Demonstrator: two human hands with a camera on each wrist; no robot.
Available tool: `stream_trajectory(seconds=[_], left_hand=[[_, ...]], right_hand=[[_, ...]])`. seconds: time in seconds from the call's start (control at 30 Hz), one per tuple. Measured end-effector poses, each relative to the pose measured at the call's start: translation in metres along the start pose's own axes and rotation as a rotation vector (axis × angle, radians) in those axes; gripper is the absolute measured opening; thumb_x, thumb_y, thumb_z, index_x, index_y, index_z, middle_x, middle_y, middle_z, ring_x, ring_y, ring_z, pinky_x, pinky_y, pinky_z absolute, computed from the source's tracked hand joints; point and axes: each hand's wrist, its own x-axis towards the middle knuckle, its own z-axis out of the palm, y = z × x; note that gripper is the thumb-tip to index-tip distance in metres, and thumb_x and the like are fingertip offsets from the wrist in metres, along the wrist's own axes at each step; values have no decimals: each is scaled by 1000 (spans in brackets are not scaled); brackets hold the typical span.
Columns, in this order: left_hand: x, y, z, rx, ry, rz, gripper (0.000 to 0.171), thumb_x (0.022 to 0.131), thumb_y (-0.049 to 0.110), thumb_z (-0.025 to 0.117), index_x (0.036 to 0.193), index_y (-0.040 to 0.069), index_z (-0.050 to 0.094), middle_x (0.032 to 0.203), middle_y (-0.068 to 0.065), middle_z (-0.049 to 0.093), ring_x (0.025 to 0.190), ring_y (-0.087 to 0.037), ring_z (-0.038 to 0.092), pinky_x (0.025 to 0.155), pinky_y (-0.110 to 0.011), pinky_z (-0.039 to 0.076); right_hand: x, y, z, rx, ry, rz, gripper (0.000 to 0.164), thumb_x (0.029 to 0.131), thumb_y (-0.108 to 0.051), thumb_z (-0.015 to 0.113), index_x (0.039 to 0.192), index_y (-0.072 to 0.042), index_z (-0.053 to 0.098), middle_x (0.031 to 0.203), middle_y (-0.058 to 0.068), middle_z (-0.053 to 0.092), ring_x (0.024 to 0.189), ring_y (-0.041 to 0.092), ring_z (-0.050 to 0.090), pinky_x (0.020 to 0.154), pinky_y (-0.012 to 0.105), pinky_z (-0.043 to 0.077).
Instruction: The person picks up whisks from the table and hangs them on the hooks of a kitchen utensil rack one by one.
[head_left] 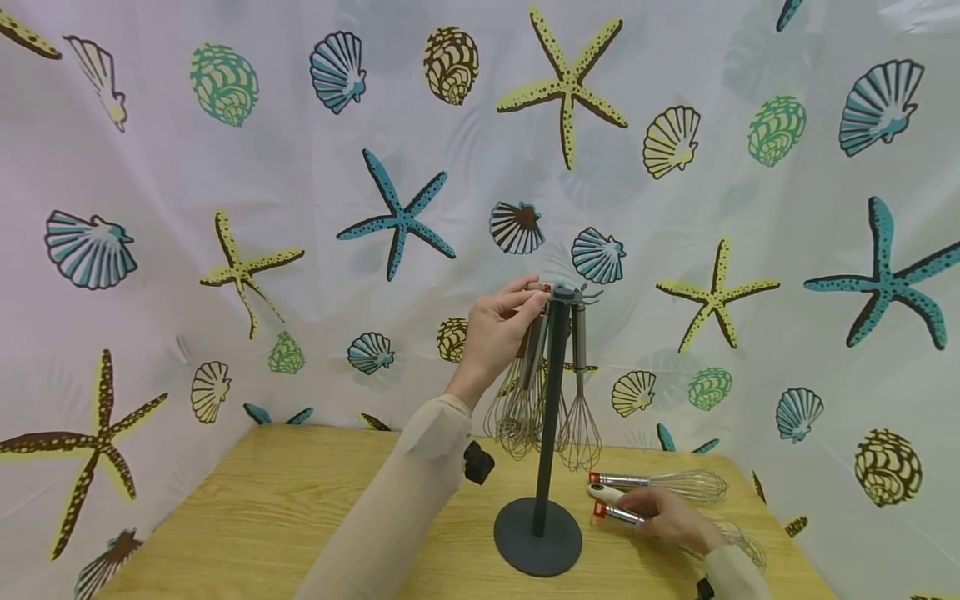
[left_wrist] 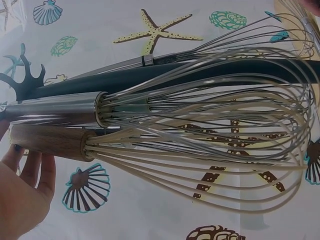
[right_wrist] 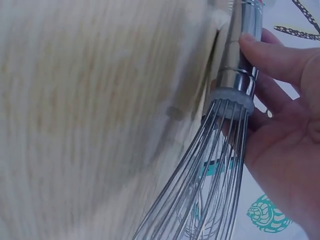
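Note:
My left hand (head_left: 498, 329) is raised to the hooks at the top of a dark whisk stand (head_left: 553, 408). In the left wrist view its fingers hold the top of a wooden-handled whisk (left_wrist: 52, 141) with cream wires; the thumb is out of sight there. A steel-handled whisk (left_wrist: 60, 109) hangs right beside it. Low on the right, my right hand (head_left: 671, 521) grips a steel whisk with a red end (head_left: 622, 513) at the table. The right wrist view shows the thumb on its shiny handle (right_wrist: 237, 60) and fingers behind.
Another red-ended steel whisk (head_left: 686, 483) and a white handle (head_left: 603, 493) lie by the right hand. One more whisk (head_left: 579, 425) hangs on the stand's right side. The round base (head_left: 536, 554) stands on a wooden table (head_left: 300, 500), with a shell-patterned curtain (head_left: 285, 150) around it.

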Motion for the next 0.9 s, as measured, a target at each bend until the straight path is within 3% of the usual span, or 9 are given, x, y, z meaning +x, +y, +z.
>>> stream_trajectory(seconds=[0.2, 0.37, 0.67, 0.9], left_hand=[[0, -2, 0, 4, -2, 24, 28, 97, 25, 64, 117, 8, 73, 141, 1, 58, 106, -18, 66, 84, -27, 53], [0, -2, 0, 4, -4, 20, 28, 97, 24, 64, 117, 7, 73, 140, 2, 58, 107, -19, 66, 84, -28, 53], [-2, -1, -2, 2, -2, 16, 29, 97, 26, 64, 117, 7, 73, 139, 5, 58, 106, -18, 66, 75, -22, 50], [-2, -1, -1, -8, -2, 13, 28, 97, 24, 63, 117, 6, 73, 140, 4, 58, 108, -18, 65, 77, -21, 51]], right_hand=[[-3, -5, -5, 53, 13, -6, 45, 90, 9, 55, 135, 3, 55, 138, 31, 51, 126, 51, 49, 93, 54, 50], [-9, -11, -8, 97, 48, -24, 45, 96, 3, 52, 140, -1, 50, 140, 30, 49, 126, 47, 49, 93, 49, 51], [-11, -20, -15, 137, 211, -17, 46, 100, -4, 52, 145, -9, 46, 145, 29, 44, 129, 49, 46, 96, 51, 49], [-11, -26, -18, 193, 247, -47, 49, 99, -5, 54, 147, -10, 44, 146, 30, 42, 128, 47, 49, 95, 49, 51]])
